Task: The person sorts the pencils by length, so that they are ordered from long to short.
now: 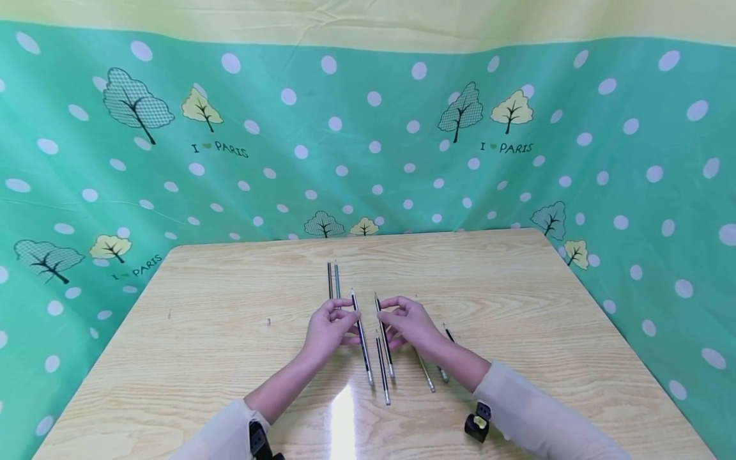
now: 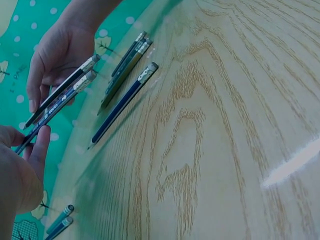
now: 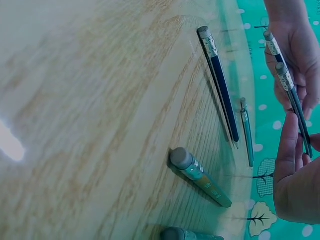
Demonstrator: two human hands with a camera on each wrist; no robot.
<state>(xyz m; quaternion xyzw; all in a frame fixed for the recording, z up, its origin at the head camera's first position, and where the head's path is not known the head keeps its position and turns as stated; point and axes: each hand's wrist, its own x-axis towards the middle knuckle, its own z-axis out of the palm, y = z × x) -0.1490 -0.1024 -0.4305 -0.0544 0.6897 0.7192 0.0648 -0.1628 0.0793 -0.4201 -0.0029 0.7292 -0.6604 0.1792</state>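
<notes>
My left hand (image 1: 333,327) pinches a dark pencil (image 1: 362,342) between thumb and fingers, its eraser end slanting down toward me. Opposite it, my right hand (image 1: 407,322) holds another dark pencil (image 1: 384,335) the same way, a short gap from the first. In the left wrist view, both held pencils stand raised over the table, with white lettering on the left hand's pencil (image 2: 56,107). Under and between the hands, a third dark pencil (image 1: 383,377) lies on the wood. The right wrist view shows the right hand's pencil (image 3: 296,102) with its metal ferrule and grey eraser.
Two pencils, one dark (image 1: 330,280) and one teal (image 1: 337,280), lie beyond my left hand. Beneath my right forearm are an olive-green pencil (image 1: 425,372) and dark ones (image 1: 449,332). The wooden table (image 1: 190,358) meets a green dotted curtain (image 1: 368,147) at back and sides.
</notes>
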